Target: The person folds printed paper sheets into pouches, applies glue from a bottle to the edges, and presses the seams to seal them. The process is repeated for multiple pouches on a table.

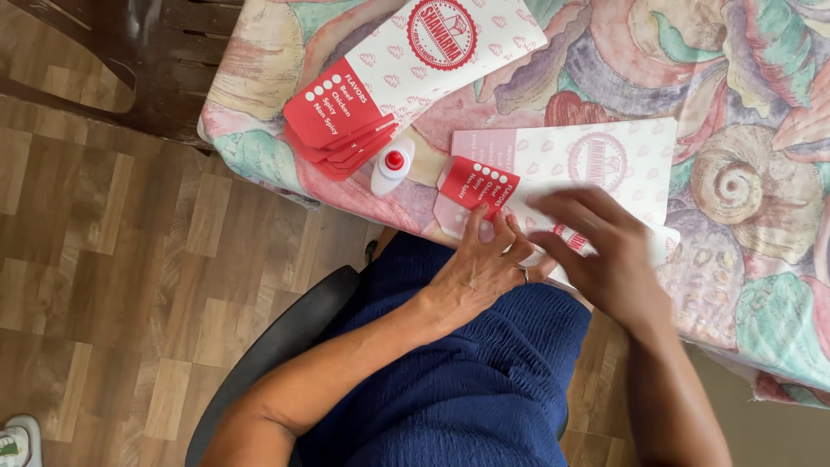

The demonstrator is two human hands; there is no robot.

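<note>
The flat paper sleeve [566,173] lies on the patterned tablecloth [735,95] at the table's near edge. The left hand [484,259] presses its fingertips [478,223] onto the sleeve's red flap. The right hand [601,246], blurred, rests curled over a red-and-white glue stick [572,239] lying on the sleeve; its grip cannot be told. A glue bottle [392,166] and a stack of sleeves [389,78] lie nearby.

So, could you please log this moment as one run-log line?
left hand: pressing paper bag's red flap | right hand: over bag, blurred | glue bottle: lying beside bag stack
</note>
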